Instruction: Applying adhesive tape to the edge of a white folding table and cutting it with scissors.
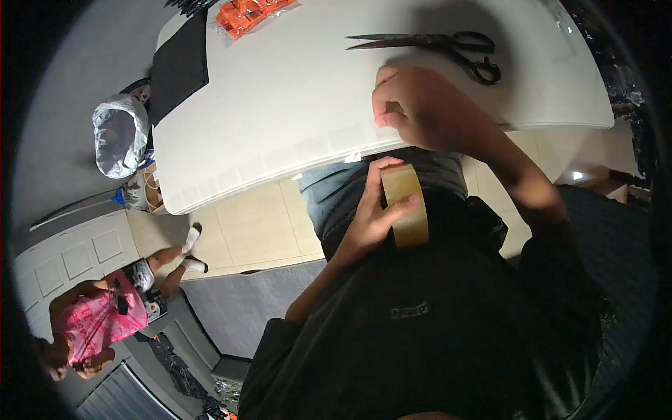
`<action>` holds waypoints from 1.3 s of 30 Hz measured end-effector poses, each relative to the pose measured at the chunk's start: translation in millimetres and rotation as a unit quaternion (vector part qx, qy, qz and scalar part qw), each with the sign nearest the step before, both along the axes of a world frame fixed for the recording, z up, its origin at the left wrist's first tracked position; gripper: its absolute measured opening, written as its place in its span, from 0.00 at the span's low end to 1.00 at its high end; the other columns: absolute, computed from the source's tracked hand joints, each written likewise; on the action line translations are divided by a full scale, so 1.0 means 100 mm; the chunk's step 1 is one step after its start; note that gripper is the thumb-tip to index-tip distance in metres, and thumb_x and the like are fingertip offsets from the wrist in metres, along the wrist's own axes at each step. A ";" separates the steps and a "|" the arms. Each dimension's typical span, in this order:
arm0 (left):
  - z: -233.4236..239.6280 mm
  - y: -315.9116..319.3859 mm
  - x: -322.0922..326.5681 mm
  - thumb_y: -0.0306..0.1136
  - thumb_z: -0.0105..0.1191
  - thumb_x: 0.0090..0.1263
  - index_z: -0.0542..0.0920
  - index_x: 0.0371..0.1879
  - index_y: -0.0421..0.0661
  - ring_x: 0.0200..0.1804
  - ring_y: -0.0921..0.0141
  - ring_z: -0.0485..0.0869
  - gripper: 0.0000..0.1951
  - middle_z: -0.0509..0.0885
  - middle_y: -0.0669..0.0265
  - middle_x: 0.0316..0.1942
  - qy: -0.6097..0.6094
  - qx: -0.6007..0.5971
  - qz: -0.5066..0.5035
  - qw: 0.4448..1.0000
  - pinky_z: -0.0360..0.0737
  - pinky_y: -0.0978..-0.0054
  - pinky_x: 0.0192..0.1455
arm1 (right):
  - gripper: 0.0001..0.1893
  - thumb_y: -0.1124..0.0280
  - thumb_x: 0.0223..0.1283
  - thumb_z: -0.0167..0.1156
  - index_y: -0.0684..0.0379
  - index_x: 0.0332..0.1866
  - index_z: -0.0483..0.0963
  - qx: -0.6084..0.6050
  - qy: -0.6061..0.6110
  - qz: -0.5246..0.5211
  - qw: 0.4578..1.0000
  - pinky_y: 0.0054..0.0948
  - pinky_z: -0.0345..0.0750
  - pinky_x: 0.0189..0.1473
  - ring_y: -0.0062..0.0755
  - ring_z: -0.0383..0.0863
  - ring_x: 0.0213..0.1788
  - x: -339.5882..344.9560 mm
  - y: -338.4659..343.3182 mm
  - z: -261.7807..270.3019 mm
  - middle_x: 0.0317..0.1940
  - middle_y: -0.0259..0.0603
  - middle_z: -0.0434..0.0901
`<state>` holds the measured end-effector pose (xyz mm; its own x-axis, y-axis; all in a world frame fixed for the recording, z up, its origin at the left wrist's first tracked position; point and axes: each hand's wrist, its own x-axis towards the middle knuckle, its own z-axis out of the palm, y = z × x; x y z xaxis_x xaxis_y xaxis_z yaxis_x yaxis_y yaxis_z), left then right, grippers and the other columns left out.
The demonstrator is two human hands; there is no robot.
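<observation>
A wide roll of yellowish-tan packing tape [412, 226] is in my left hand [375, 215], held close against my body just off the table edge. The thumb lies across the tape's outer face and the fingers reach around its far end. Above the table's near edge, my right hand [415, 107] is closed, fingers curled and thumb near the fingertips. I see nothing between them. Black-handled scissors [420, 41] lie on the white table [294, 100] beyond my right hand, blades pointing left. A shiny clear strip [353, 156] clings to the table's near edge.
An orange item in clear plastic [247, 16] and a black flat sheet [181, 68] lie at the table's far left. A lined bin [119, 136] stands beside the table. A person in pink [105, 320] sits at lower left, legs out over the floor.
</observation>
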<state>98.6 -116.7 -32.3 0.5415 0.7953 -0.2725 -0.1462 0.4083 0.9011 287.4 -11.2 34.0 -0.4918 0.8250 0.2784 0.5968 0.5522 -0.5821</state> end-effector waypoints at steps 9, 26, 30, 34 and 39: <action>0.01 -0.03 -0.04 0.38 0.65 0.72 0.59 0.68 0.46 0.58 0.69 0.75 0.32 0.75 0.61 0.53 0.022 0.008 -0.017 1.000 0.72 0.69 0.63 | 0.04 0.76 0.54 0.63 0.62 0.26 0.81 -0.018 0.009 -0.012 1.000 0.40 0.76 0.40 0.45 0.81 0.29 -0.03 -0.02 -0.05 0.23 0.45 0.82; 0.00 0.00 -0.04 0.40 0.65 0.73 0.59 0.68 0.45 0.58 0.69 0.75 0.33 0.75 0.60 0.53 0.026 0.000 -0.016 1.000 0.73 0.69 0.63 | 0.04 0.74 0.53 0.65 0.59 0.25 0.83 -0.026 -0.014 -0.029 0.999 0.46 0.81 0.39 0.50 0.86 0.31 -0.06 -0.02 -0.15 0.24 0.47 0.85; 0.05 0.00 -0.05 0.41 0.65 0.73 0.59 0.68 0.45 0.58 0.69 0.75 0.33 0.75 0.60 0.53 0.022 -0.014 -0.020 0.999 0.72 0.69 0.64 | 0.04 0.72 0.54 0.67 0.59 0.26 0.83 -0.024 -0.029 -0.029 0.999 0.47 0.80 0.40 0.51 0.86 0.32 -0.05 -0.04 -0.12 0.25 0.47 0.85; 0.02 0.00 -0.05 0.40 0.64 0.74 0.59 0.68 0.45 0.59 0.69 0.74 0.32 0.75 0.60 0.54 0.030 -0.007 -0.024 0.999 0.71 0.69 0.64 | 0.06 0.70 0.54 0.70 0.59 0.27 0.82 -0.038 -0.024 -0.038 0.998 0.47 0.80 0.42 0.51 0.85 0.35 -0.05 -0.05 -0.12 0.25 0.46 0.84; 0.01 -0.01 -0.05 0.37 0.65 0.73 0.59 0.67 0.45 0.60 0.69 0.74 0.32 0.75 0.60 0.55 0.013 -0.021 -0.017 1.000 0.72 0.70 0.64 | 0.07 0.73 0.54 0.71 0.61 0.35 0.82 -0.005 0.010 -0.008 1.000 0.40 0.76 0.35 0.45 0.82 0.28 -0.03 -0.02 -0.21 0.23 0.44 0.81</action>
